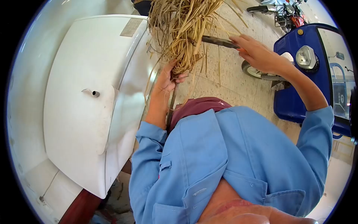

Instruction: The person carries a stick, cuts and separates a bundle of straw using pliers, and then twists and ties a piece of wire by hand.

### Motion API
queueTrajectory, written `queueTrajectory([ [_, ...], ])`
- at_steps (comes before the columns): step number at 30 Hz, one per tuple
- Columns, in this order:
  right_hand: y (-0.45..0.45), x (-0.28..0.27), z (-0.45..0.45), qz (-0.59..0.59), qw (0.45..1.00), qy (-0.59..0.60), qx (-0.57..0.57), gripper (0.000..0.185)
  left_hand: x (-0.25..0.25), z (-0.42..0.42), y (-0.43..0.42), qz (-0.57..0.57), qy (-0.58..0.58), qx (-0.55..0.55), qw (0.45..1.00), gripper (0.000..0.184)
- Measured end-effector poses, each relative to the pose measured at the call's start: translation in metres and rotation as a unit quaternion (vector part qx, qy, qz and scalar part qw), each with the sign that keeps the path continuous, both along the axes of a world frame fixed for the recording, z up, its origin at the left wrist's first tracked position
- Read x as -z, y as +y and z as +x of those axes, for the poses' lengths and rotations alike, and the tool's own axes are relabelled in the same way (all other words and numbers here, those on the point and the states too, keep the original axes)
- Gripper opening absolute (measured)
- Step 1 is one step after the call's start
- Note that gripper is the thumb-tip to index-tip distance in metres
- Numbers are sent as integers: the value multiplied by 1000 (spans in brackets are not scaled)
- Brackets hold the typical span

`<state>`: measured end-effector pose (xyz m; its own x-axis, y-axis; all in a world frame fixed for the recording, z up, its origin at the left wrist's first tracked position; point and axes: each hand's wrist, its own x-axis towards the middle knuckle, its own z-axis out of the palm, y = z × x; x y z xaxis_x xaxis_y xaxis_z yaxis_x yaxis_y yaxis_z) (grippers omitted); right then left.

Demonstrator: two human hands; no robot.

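A thick bundle of dry straw hangs at the top middle, its loose stalks spreading to both sides. My left hand is closed around its lower end, fingers wrapped about the stalks. To the right, my right hand grips a long dark blade, perhaps a knife or sickle. A bit of orange shows at the grip; most of the handle is hidden by my fingers. The blade's far end meets the straw's right side. A thin dark strip runs down below my left hand.
A large white appliance stands close on my left. At right is a blue vehicle with a round headlamp. A motorcycle stands farther back. Loose stalks hang over the tiled floor.
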<state>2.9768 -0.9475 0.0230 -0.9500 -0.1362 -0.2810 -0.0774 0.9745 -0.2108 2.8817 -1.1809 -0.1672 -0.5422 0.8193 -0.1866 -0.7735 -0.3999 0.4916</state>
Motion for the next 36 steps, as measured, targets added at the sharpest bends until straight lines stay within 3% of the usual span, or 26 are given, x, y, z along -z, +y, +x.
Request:
queueTrajectory([
  [1, -1, 4, -2, -2, 1000, -1, 3, 41, 2, 2, 1, -1, -3, 5, 1000, 29],
  [3, 0, 14, -4, 80, 984, 145, -63, 34, 2, 6, 4, -5, -8, 11, 1000, 29],
  [6, 2, 21, -9, 139, 964, 207, -94, 36, -1, 10, 6, -13, 8, 0, 1000, 26],
  [10, 8, 29, -15, 156, 951, 240, -115, 36, -2, 14, 10, -41, 17, -25, 999, 25],
  [15, 1, 34, -9, 272, 917, 246, -158, 44, -1, 17, 13, -101, 60, -49, 992, 27],
  [21, -5, 34, 2, 384, 882, 232, -145, 48, -19, 23, 22, -157, 96, -97, 978, 42],
  [23, -5, 28, 4, 378, 893, 205, -130, 46, -22, 22, 25, -212, 179, -103, 955, 54],
  [26, 1, 26, 10, 334, 918, 191, -100, 41, -16, 18, 31, -257, 197, -91, 942, 64],
  [28, 7, 30, 12, 296, 929, 204, -81, 37, -25, 19, 31, -242, 206, -83, 945, 65],
  [30, 14, 37, 13, 173, 976, 129, -17, 29, -35, 21, 32, -228, 215, -72, 947, 66],
  [32, 20, 43, 14, 164, 980, 109, -5, 27, -40, 23, 34, -237, 283, -75, 926, 65],
  [36, 17, 43, 22, 145, 988, 53, 9, 23, -17, 13, 30, -184, 310, -19, 933, 67],
])
